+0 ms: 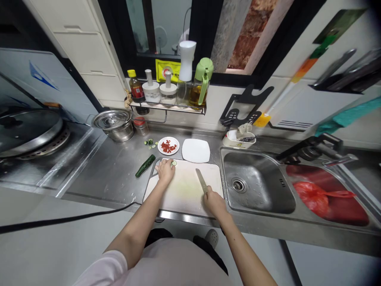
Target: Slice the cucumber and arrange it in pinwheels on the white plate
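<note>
My right hand [214, 201] is wrapped round the handle of a kitchen knife [201, 180]. The blade points away from me over the right part of a white cutting board [187, 200], which has a pale green wet stain in its middle. At the board's far left corner rests my left hand [165, 171], fingers stretched out and apart. Its fingertips are beside a few pale green cucumber slices [174, 163]. Left of the board, a dark green cucumber piece [145, 166] lies on the steel counter. Behind are a plate of chopped red pieces [168, 147] and a white square plate [195, 150].
More cucumber bits [151, 143] lie near a lidded steel pot [114, 124]. A steel sink [258, 180] is on the right, with a red plastic bag [312, 196] in the far basin. A condiment shelf [169, 106] hangs above. At far left stands a covered wok [29, 129].
</note>
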Demonstrator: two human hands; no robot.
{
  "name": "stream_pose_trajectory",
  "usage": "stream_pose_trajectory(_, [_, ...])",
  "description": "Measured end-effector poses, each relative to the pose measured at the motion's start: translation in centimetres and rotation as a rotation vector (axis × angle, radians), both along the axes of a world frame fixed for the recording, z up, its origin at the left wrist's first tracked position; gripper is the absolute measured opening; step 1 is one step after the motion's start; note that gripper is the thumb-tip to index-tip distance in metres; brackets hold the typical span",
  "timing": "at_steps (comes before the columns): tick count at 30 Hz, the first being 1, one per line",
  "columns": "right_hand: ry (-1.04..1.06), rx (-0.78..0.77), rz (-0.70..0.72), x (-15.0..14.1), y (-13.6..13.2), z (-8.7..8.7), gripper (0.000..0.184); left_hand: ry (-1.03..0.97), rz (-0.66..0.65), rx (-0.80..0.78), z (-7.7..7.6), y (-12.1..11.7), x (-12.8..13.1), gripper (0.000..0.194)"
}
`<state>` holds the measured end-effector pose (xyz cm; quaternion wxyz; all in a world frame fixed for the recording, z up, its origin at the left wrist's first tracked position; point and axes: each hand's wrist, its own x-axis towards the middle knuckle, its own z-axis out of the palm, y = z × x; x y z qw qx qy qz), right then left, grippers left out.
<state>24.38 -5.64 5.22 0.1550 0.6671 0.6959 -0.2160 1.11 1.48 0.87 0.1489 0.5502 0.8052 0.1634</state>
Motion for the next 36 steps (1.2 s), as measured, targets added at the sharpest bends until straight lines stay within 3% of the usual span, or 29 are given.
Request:
stream_pose_trajectory(8, [0.021, -0.015, -0.011, -0.1, 0.0, 0.2, 0.032, 0.108, -0.080, -0.017, -0.8, 1.4, 0.2, 0.030])
stream_pose_trajectory(16, [0.019, 0.001, -0.009, -0.1, -0.1, 0.1, 0.033, 0.002, -0.028, -0.036, -0.3, 1.3, 0.3, 0.023])
stream_pose_trajectory(20, [0.016, -0.010, -0.006, 0.0, 0.0, -0.1, 0.032, -0.172, 0.036, -0.112, 0.1, 0.3, 0.3, 0.020])
stream_pose_trajectory(25, [0.021, 0.025, 0.008, 0.1, -0.3, -0.2, 0.033, -0.302, 0.026, -0.179, 0.1, -2.1, 0.3, 0.017])
stream_pose_trajectory(30, [-0.003, 0.008, 0.043, 0.1, -0.3, 0.2, 0.032, -0.240, -0.021, -0.222, -0.2, -3.5, 0.9, 0.020])
stream_pose_trajectory(36, [-0.023, 0.034, 0.089, 0.3, -0.5, 1.0, 0.031, -0.046, -0.078, -0.159, -0.2, -3.8, 1.0, 0.023])
